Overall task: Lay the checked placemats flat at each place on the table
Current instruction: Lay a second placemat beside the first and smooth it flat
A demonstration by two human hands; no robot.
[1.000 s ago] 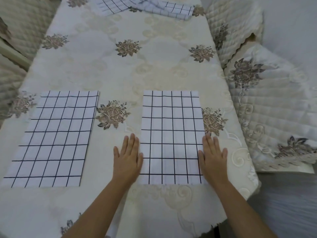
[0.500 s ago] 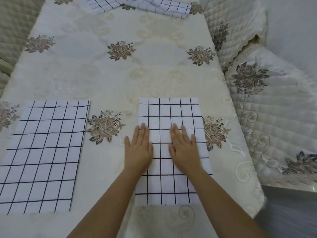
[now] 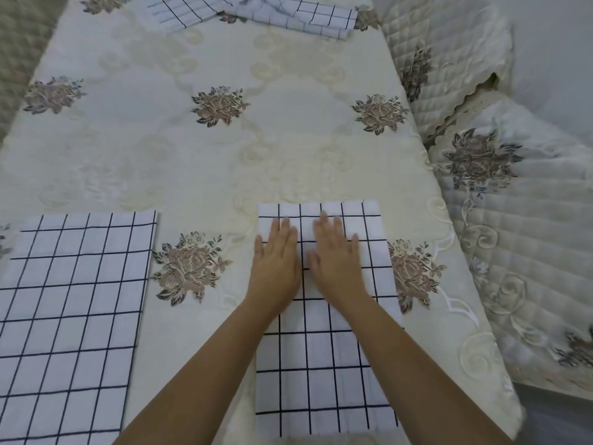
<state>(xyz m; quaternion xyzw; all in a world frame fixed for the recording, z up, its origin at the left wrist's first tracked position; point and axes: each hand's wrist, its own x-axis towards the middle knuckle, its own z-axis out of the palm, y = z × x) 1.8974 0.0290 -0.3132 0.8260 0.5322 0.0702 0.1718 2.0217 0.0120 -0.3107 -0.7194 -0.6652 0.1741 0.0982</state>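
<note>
I have both hands flat and empty, left hand (image 3: 276, 264) and right hand (image 3: 337, 261) side by side on the placemat (image 3: 324, 374) at lower centre, pressing it smooth, I judge. Another placemat (image 3: 70, 316) lies flat at lower left of the counter (image 3: 192, 162).

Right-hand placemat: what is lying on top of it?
Both hands, left and right, lie flat, palms down, on the placemat. The checks beneath them and the forearms are hidden.

Single head view, steeply down, close over table (image 3: 224, 162).
</note>
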